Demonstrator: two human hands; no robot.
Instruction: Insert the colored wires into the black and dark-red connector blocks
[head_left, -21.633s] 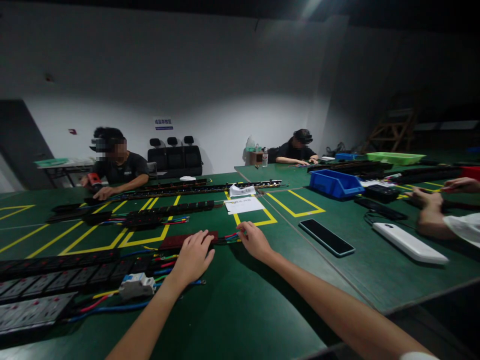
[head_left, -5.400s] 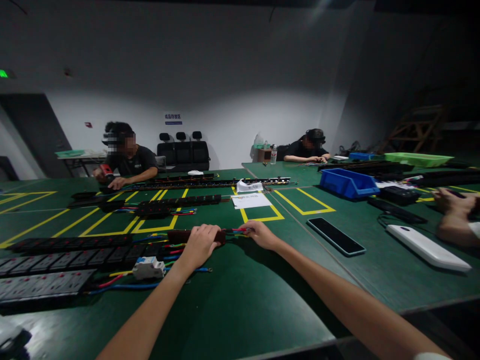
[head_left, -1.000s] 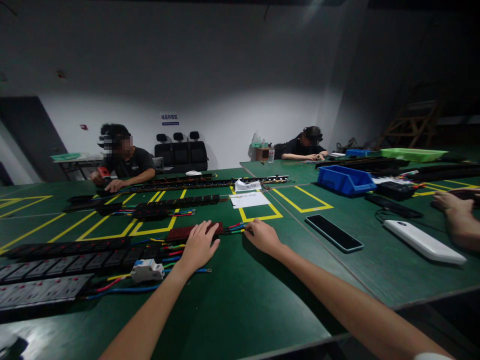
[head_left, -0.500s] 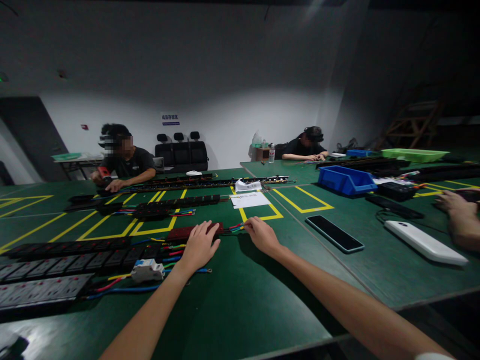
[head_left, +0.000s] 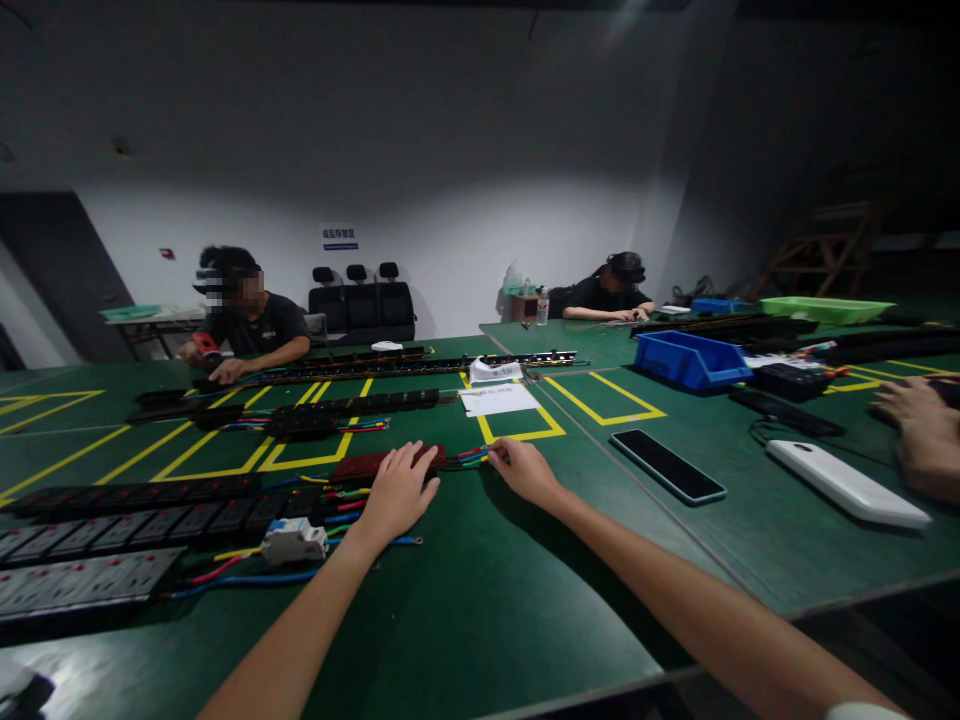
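Observation:
My left hand (head_left: 401,490) lies with its fingers stretched over a dark red strip-shaped block (head_left: 356,466) and rests on it. Thin coloured wires (head_left: 466,459), red, blue and green, come out of the block's right end. My right hand (head_left: 523,470) pinches these wires near their tips; the fingers partly hide the ends. Left of my left hand lie black power strips (head_left: 97,582) with sockets, their thick coloured leads pointing right. A white circuit breaker (head_left: 292,541) sits among those leads.
Right of my hands are a phone (head_left: 667,467), a white power bank (head_left: 847,484) and a blue bin (head_left: 690,362). Paper sheets (head_left: 500,399) lie ahead. Two people work across the table, one with a red power tool (head_left: 206,349). Another person's hand (head_left: 919,420) is at far right.
My right hand has shifted very slightly down, with its fingers still on the wires. My left hand stays on the red block.

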